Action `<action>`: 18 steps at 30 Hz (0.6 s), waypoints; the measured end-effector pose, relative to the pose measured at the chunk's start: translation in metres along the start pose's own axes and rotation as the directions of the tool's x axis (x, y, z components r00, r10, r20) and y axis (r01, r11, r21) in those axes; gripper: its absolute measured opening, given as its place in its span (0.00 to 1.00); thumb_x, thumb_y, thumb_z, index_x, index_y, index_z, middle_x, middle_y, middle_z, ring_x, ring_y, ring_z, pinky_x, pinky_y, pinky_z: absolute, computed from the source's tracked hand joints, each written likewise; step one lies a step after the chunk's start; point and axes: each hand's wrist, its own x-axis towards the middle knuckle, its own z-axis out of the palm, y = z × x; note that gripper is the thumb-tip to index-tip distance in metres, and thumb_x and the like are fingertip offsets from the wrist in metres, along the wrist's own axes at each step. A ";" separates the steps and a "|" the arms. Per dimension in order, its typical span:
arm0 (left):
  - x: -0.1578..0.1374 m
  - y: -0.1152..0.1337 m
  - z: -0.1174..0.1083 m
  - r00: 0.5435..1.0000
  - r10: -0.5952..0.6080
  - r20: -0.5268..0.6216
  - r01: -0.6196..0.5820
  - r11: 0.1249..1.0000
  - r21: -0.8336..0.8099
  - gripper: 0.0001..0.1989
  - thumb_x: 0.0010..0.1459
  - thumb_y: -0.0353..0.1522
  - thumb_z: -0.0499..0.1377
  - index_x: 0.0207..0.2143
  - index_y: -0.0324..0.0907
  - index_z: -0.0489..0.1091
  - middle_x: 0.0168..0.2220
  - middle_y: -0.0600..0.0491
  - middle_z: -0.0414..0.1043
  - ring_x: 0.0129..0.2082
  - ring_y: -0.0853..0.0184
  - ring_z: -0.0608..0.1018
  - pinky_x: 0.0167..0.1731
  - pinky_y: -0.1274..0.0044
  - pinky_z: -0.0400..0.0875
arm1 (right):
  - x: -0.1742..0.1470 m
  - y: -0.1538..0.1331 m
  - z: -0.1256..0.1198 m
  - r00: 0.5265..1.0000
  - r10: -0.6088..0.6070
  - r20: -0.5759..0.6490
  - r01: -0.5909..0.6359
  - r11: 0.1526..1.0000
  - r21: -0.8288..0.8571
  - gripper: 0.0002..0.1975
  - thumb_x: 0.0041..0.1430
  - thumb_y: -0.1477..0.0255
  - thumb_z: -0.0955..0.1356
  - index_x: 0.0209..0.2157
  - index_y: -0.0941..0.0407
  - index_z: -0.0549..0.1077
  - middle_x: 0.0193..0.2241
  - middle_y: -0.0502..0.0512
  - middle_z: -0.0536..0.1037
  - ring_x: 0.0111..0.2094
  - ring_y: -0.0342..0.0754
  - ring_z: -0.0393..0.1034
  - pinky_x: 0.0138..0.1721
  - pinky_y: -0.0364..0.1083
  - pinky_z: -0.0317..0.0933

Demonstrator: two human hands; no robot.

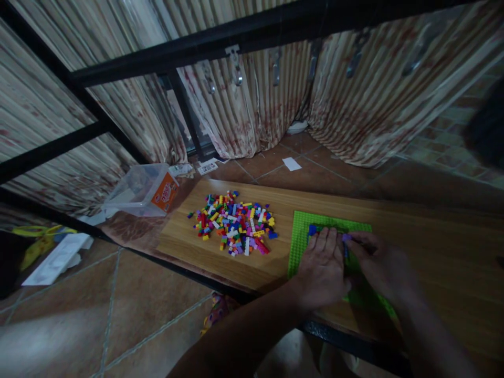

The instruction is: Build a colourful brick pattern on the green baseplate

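A bright green studded baseplate (298,233) lies on the wooden tabletop. My left hand (325,265) rests flat over it, fingers stretched out and side by side, covering much of what is built there. Blue bricks (312,229) show just past its fingertips, and a dark green row runs behind them. Between the thumb and fingers of my right hand (380,262) is a small purple brick (346,238), close beside the left fingers and over the plate. Whether it touches the bricks below cannot be made out.
Left of the plate is a loose pile of many-coloured bricks (232,223). A clear plastic bin (137,191) with an orange label stands beyond the left end of the table (275,268). Black metal bars (252,39) and striped curtains (252,113) are behind; papers (292,164) lie on the tiled floor.
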 end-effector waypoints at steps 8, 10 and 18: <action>0.003 -0.001 -0.003 0.998 -0.038 -0.058 0.030 0.990 -0.139 0.35 0.58 0.38 0.54 0.62 0.26 0.49 0.65 0.37 0.50 0.65 0.52 0.54 0.64 0.63 0.51 | 0.000 -0.004 0.002 1.000 -0.020 0.001 0.020 0.999 0.029 0.16 0.55 0.60 0.64 0.37 0.54 0.76 0.34 0.58 0.80 0.34 0.54 0.74 0.36 0.50 0.65; 0.004 -0.002 -0.004 0.997 -0.032 -0.072 0.019 0.985 -0.174 0.33 0.57 0.37 0.55 0.61 0.26 0.53 0.63 0.37 0.53 0.64 0.52 0.56 0.64 0.64 0.52 | 0.000 -0.006 0.002 1.000 -0.010 -0.006 0.010 1.000 0.026 0.16 0.55 0.60 0.64 0.37 0.54 0.76 0.35 0.58 0.80 0.33 0.54 0.74 0.36 0.50 0.64; 0.004 -0.023 -0.029 0.942 -0.303 -0.145 0.206 0.862 -0.463 0.20 0.54 0.24 0.53 0.50 0.37 0.68 0.53 0.46 0.70 0.54 0.63 0.70 0.58 0.70 0.64 | 0.003 -0.003 0.001 0.997 -0.034 -0.065 0.037 0.999 0.038 0.17 0.56 0.60 0.63 0.38 0.55 0.76 0.38 0.58 0.78 0.35 0.52 0.73 0.39 0.50 0.64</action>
